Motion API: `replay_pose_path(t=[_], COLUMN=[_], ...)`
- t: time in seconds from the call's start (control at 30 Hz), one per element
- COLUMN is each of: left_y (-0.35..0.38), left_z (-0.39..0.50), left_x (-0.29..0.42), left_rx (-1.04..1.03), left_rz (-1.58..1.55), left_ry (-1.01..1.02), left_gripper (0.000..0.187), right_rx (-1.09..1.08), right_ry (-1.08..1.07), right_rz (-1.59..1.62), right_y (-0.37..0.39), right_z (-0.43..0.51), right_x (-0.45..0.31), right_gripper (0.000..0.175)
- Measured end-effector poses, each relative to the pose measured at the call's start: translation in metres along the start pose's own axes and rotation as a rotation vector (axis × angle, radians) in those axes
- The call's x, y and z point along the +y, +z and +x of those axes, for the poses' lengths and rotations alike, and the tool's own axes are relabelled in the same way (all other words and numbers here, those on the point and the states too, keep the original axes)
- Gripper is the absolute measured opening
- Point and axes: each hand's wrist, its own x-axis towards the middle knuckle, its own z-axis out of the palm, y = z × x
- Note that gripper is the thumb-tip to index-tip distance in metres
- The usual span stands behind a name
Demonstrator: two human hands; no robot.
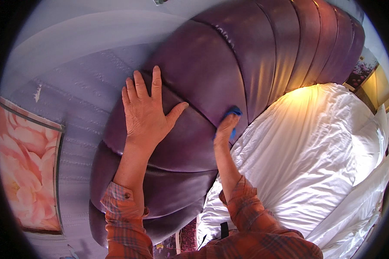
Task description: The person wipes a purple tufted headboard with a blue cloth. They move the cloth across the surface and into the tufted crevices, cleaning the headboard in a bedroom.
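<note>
A large padded purple headboard [194,64], leather-like and seamed into panels, curves across the middle of the head view. My left hand [146,113] lies on it with the fingers spread, its thumb beside a diagonal seam, and holds nothing. Lower on the same padding, near the edge of the bedding, my right hand [227,127] grips a blue cloth [235,111]. The cloth shows above and beside the fingers; the rest of it is hidden under the hand.
White crumpled bedding [295,155] covers the bed at the right, against the headboard. On the left, a picture of pink flowers [26,171] hangs on the textured lilac wall [81,97]. A lit yellowish surface [376,85] and a floral picture [359,73] are at the far right.
</note>
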Motion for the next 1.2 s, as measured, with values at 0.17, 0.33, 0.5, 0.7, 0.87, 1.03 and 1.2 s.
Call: replay_pose_path(t=[0.17, 0.33, 0.5, 0.7, 0.87, 1.03, 1.2], left_y=[0.006, 0.0, 0.005, -0.001, -0.004, -0.006, -0.006], left_z=[-0.014, -0.005, -0.003, -0.016, -0.012, -0.012, -0.017], left_x=[-0.008, 0.003, 0.005, -0.004, -0.004, -0.002, -0.006], left_rx=[0.004, 0.064, 0.094, 0.009, 0.048, 0.03, 0.009], left_rz=[0.044, 0.047, -0.008, 0.016, -0.05, -0.078, -0.107], left_ry=[0.001, 0.057, 0.07, 0.016, 0.025, 0.017, 0.004], left_gripper=[0.101, 0.098, 0.099, 0.097, 0.097, 0.096, 0.096], right_rx=[-0.154, 0.146, 0.153, 0.042, -0.1, 0.031, -0.091], right_ry=[-0.454, 0.001, 0.43, -0.323, -0.599, -0.749, -0.931], right_rz=[-0.029, 0.074, -0.004, -0.146, -0.079, -0.035, -0.175], right_y=[-0.001, 0.004, -0.009, 0.022, -0.004, 0.006, 0.012], right_z=[-0.053, 0.059, 0.123, 0.017, 0.021, 0.05, 0.068], right_x=[-0.134, 0.007, -0.015, -0.178, -0.154, -0.123, -0.214], right_gripper=[0.066, 0.056, 0.05, 0.063, 0.066, 0.068, 0.064])
